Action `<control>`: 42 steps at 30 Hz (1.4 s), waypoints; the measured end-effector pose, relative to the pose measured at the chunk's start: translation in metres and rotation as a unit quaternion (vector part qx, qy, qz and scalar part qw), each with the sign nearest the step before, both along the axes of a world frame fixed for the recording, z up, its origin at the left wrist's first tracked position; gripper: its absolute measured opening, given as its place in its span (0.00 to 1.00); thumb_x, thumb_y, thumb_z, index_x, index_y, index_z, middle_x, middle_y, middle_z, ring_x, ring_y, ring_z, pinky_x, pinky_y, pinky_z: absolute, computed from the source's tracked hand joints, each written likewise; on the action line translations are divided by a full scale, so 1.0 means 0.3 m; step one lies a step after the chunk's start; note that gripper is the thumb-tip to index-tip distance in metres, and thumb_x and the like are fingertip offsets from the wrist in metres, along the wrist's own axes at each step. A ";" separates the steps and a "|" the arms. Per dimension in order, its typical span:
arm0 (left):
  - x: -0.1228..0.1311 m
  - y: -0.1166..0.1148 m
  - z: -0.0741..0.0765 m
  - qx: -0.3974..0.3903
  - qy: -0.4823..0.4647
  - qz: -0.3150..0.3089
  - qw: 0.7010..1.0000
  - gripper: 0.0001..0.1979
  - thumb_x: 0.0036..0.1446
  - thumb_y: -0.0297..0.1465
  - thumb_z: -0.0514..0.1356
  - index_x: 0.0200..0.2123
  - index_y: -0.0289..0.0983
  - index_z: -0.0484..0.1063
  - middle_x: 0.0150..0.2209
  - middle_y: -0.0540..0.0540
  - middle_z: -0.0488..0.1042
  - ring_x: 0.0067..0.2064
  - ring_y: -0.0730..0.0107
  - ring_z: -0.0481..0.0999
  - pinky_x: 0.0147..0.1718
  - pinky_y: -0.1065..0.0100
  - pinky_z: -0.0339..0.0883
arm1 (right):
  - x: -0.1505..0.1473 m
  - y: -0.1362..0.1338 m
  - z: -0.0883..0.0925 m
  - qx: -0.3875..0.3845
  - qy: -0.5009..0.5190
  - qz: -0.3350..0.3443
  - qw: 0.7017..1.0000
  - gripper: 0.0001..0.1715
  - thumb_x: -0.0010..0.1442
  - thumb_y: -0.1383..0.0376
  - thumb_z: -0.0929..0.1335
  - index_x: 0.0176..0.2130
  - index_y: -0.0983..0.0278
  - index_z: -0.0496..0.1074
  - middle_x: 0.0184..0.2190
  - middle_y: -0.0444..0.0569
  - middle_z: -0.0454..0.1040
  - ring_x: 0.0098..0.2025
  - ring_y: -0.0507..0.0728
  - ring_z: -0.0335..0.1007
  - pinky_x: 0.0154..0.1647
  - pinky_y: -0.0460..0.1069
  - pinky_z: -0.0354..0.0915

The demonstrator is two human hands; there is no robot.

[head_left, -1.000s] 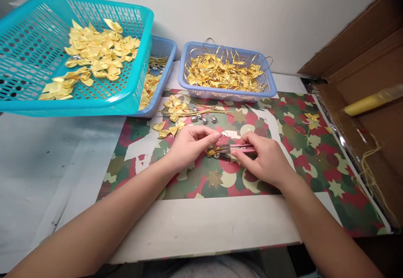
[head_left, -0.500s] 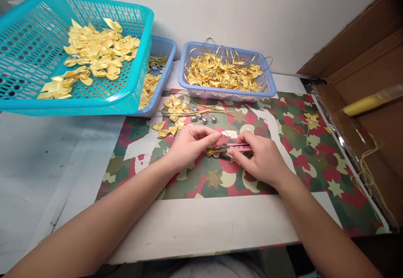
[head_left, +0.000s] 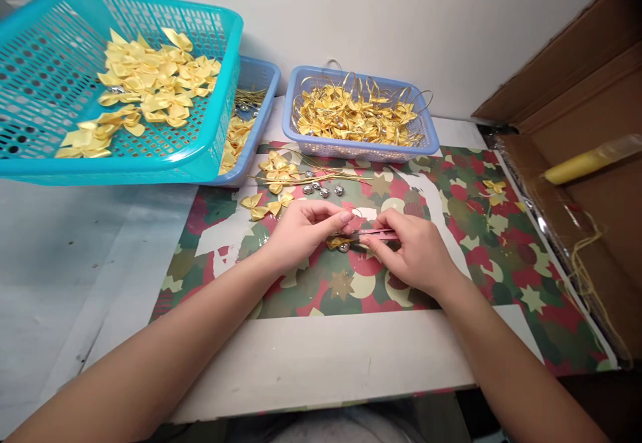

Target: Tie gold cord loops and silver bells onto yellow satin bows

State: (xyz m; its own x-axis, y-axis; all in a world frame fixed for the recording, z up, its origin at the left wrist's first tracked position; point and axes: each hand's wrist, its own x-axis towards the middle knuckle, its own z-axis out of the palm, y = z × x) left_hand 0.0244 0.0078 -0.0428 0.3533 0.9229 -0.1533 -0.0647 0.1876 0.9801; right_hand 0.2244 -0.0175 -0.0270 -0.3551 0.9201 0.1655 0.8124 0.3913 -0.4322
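My left hand [head_left: 308,232] pinches a yellow bow [head_left: 334,243], mostly hidden by the fingers, with a silver bell [head_left: 344,246] hanging beside it. A thin wire loop [head_left: 358,211] rises above the fingertips. My right hand [head_left: 408,245] is closed on pink-handled snips [head_left: 380,234], whose dark tips reach the left fingertips; the handles are pressed close together. Beyond the hands lie several silver bells [head_left: 324,192], gold wires [head_left: 341,176] and several loose yellow bows [head_left: 275,168] on the patterned sheet [head_left: 301,289].
A turquoise basket [head_left: 150,165] of yellow bows stands at the left, over a blue basket [head_left: 261,118]. Another blue basket [head_left: 361,148] at the back holds bows with wire loops. Cardboard [head_left: 576,189] and a yellow stick [head_left: 576,165] are at the right.
The pink handles of the snips have come closer together in my right hand. My left hand keeps its pinch in nearly the same place.
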 end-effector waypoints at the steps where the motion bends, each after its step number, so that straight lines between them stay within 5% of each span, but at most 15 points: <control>1: 0.000 0.000 0.001 0.001 -0.002 -0.002 1.000 0.10 0.54 0.37 0.66 0.28 0.35 0.79 0.29 0.46 0.82 0.34 0.68 0.80 0.36 0.70 0.74 | -0.001 -0.001 0.003 0.000 0.000 -0.001 1.000 0.13 0.60 0.56 0.65 0.29 0.61 0.63 0.21 0.44 0.70 0.23 0.54 0.65 0.24 0.47 0.54; 7: -0.001 -0.001 0.011 0.002 0.006 0.026 1.000 0.11 0.53 0.38 0.66 0.28 0.35 0.80 0.27 0.46 0.81 0.28 0.72 0.76 0.30 0.72 0.70 | 0.041 0.010 0.018 -0.038 0.021 -0.028 0.999 0.12 0.59 0.56 0.67 0.32 0.60 0.64 0.25 0.44 0.72 0.25 0.55 0.66 0.26 0.48 0.56; 13: -0.017 0.005 -0.003 0.021 0.010 0.047 0.999 0.14 0.53 0.41 0.65 0.29 0.35 0.80 0.22 0.48 0.77 0.19 0.79 0.62 0.20 0.73 0.60 | 0.110 0.068 -0.043 0.045 -0.017 -0.123 0.991 0.12 0.61 0.55 0.66 0.32 0.60 0.64 0.33 0.50 0.72 0.37 0.61 0.65 0.38 0.54 0.60; 16: -0.032 0.008 0.000 0.056 0.070 0.070 0.994 0.13 0.53 0.40 0.65 0.28 0.36 0.81 0.21 0.49 0.77 0.19 0.78 0.62 0.19 0.73 0.57 | 0.106 0.079 -0.071 0.042 -0.055 -0.138 0.988 0.12 0.61 0.56 0.67 0.32 0.60 0.64 0.36 0.51 0.71 0.40 0.63 0.63 0.40 0.55 0.58; 20: -0.046 0.000 0.015 0.118 0.197 0.121 0.966 0.10 0.49 0.37 0.67 0.25 0.35 0.80 0.24 0.47 0.80 0.25 0.70 0.72 0.24 0.71 0.63 | 0.093 0.076 -0.088 0.050 -0.073 -0.158 0.983 0.13 0.61 0.55 0.67 0.31 0.61 0.65 0.37 0.51 0.70 0.41 0.63 0.62 0.40 0.55 0.56; 26: -0.050 -0.015 0.007 0.202 0.327 0.117 0.916 0.12 0.51 0.39 0.65 0.25 0.35 0.77 0.24 0.47 0.78 0.22 0.71 0.70 0.22 0.70 0.62 | 0.058 0.053 -0.073 0.079 0.001 -0.162 0.984 0.09 0.58 0.58 0.69 0.33 0.61 0.68 0.41 0.52 0.72 0.44 0.64 0.63 0.42 0.56 0.57; 32: -0.051 -0.010 0.001 0.312 0.400 0.136 0.851 0.06 0.53 0.30 0.60 0.35 0.35 0.72 0.29 0.49 0.76 0.22 0.75 0.67 0.25 0.71 0.61 | -0.075 0.005 -0.058 -0.024 0.108 -0.127 0.986 0.15 0.59 0.58 0.69 0.25 0.61 0.67 0.26 0.44 0.73 0.36 0.58 0.67 0.42 0.55 0.57; 34: -0.047 -0.015 0.008 0.313 0.392 0.136 0.854 0.02 0.53 0.29 0.59 0.31 0.36 0.70 0.25 0.51 0.73 0.21 0.76 0.66 0.24 0.72 0.60 | -0.104 0.004 -0.063 -0.030 0.130 -0.119 0.984 0.13 0.57 0.61 0.70 0.24 0.61 0.67 0.25 0.44 0.73 0.35 0.57 0.68 0.42 0.54 0.58; 37: -0.039 -0.031 0.023 0.302 0.357 0.090 0.880 0.11 0.55 0.30 0.57 0.21 0.37 0.62 0.18 0.54 0.66 0.19 0.77 0.63 0.21 0.74 0.56 | -0.114 0.009 -0.064 -0.029 0.196 -0.079 0.977 0.11 0.58 0.66 0.69 0.25 0.62 0.69 0.25 0.44 0.74 0.32 0.56 0.67 0.37 0.51 0.60; 42: -0.018 -0.067 0.032 0.272 0.299 -0.014 0.914 0.13 0.55 0.33 0.57 0.21 0.38 0.60 0.16 0.55 0.61 0.18 0.78 0.59 0.19 0.74 0.53 | -0.098 -0.005 -0.054 -0.005 0.283 -0.062 0.957 0.07 0.60 0.66 0.68 0.28 0.61 0.71 0.27 0.45 0.74 0.30 0.54 0.67 0.32 0.49 0.61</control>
